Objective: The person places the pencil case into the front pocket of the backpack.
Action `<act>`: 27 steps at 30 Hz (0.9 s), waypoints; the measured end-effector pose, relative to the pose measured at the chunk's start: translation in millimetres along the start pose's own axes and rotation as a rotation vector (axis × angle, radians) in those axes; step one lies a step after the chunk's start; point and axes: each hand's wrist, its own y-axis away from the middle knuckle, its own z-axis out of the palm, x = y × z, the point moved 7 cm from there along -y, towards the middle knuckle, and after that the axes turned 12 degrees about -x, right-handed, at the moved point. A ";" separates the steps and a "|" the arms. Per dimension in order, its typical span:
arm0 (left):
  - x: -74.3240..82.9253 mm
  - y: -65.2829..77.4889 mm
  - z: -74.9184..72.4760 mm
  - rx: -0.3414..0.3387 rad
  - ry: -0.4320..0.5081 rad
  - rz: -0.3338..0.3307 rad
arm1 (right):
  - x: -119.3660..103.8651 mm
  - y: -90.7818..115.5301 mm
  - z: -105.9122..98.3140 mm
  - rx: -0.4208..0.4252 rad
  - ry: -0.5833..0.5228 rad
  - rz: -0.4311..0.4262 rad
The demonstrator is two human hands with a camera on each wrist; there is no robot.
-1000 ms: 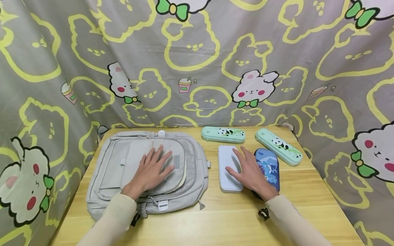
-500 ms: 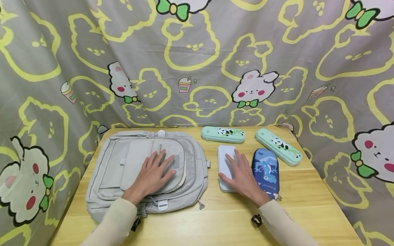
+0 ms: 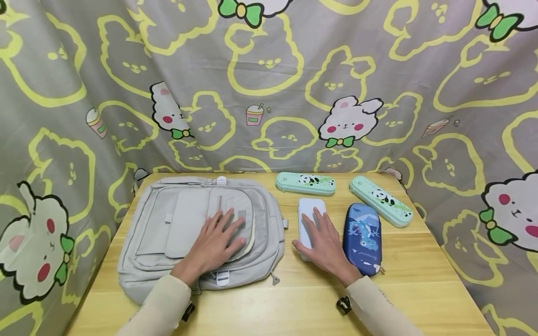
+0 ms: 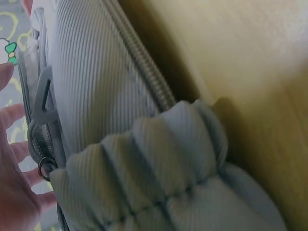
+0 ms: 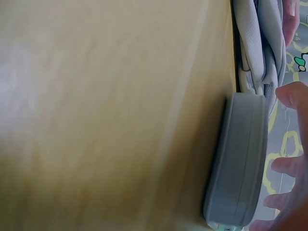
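Observation:
My left hand (image 3: pixel 212 245) is spread over the front of a grey backpack (image 3: pixel 153 224) lying flat on the table. In the left wrist view, its spread fingers show at the left edge, beside the bag's zip pulls and gathered side pocket (image 4: pixel 144 163). My right hand (image 3: pixel 323 245) hovers over a pale blue pencil case (image 3: pixel 312 205), fingers spread and covering its near half in the head view. From the right wrist, a gap shows between these fingers and the case (image 5: pixel 238 163). Just right of that hand lies a dark blue dinosaur pencil case (image 3: pixel 363 233).
Two mint green panda pencil cases lie toward the back, one (image 3: pixel 306 184) behind the pale blue case and the other (image 3: pixel 381 200) slanted at the right. A patterned grey curtain (image 3: pixel 290 84) surrounds the wooden table (image 3: pixel 277 312).
My right hand has moved left from beside the dinosaur case, uncovering it, and now sits over the pale blue case. My left hand has shifted slightly right and nearer. The cases and backpack stay put.

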 end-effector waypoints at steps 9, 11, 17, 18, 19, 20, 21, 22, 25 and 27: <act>6.7 -1.1 9.0 -0.031 -0.010 0.009 | -2.2 2.1 6.8 -0.021 0.000 -0.006; 8.7 -2.1 10.5 -0.039 -0.018 0.016 | -2.3 1.8 7.6 -0.025 -0.002 -0.005; 13.7 -5.5 13.9 -0.063 -0.028 0.024 | -3.7 0.5 9.5 -0.054 0.000 -0.006; 14.3 -5.7 14.2 -0.063 -0.031 0.025 | -3.9 0.4 9.7 -0.058 0.001 -0.008; 15.0 -6.0 14.4 -0.066 -0.035 0.026 | -4.1 0.4 9.9 -0.061 0.003 -0.010; 15.8 -6.3 14.4 -0.067 -0.040 0.028 | -4.1 0.4 10.1 -0.064 0.005 -0.013; 16.7 -6.6 14.5 -0.067 -0.044 0.031 | -3.9 0.5 10.4 -0.065 0.007 -0.015; 16.0 -7.4 16.1 -0.054 -0.044 0.038 | -3.6 0.7 10.7 -0.067 0.007 -0.018; 16.8 -9.2 17.7 -0.046 -0.044 0.042 | -1.9 1.4 11.2 -0.068 0.005 -0.028; 18.1 -10.2 18.1 -0.037 -0.045 0.045 | -0.9 2.2 11.1 -0.060 0.004 -0.039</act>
